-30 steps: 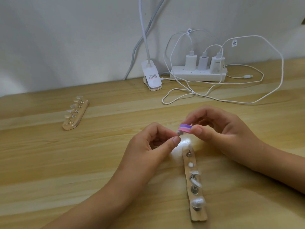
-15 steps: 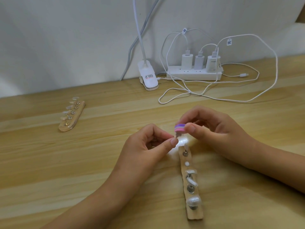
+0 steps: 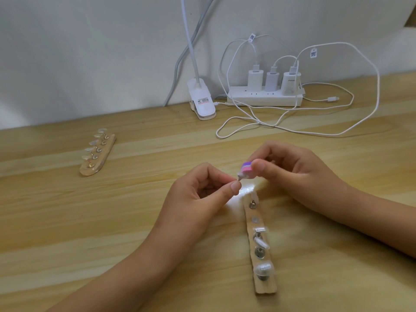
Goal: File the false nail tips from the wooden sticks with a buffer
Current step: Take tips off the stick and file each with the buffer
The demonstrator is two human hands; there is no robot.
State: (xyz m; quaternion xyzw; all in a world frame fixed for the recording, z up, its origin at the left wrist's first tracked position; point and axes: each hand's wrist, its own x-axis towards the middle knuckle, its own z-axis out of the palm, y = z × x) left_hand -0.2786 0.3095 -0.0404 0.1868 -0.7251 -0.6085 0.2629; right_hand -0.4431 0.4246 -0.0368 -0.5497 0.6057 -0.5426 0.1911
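My left hand [image 3: 202,194] pinches a small clear false nail tip [image 3: 240,176] on its metal stand between thumb and fingers. My right hand [image 3: 290,174] pinches a pink and purple buffer block [image 3: 247,169], which touches the tip from the right. Just below both hands a wooden stick [image 3: 261,251] lies lengthwise on the table, with several nail tips on metal stands along it. A second wooden stick [image 3: 98,158] with several tips lies apart at the far left.
On the wooden table [image 3: 112,221], at the back by the wall, stand a white clip lamp [image 3: 201,101] and a white power strip [image 3: 264,97] with three chargers. Loose white cables [image 3: 281,128] trail over the table behind my hands.
The buffer has shifted slightly against the nail tip between my hands. The view has drifted a little; both hands stay in the same place above the near stick.
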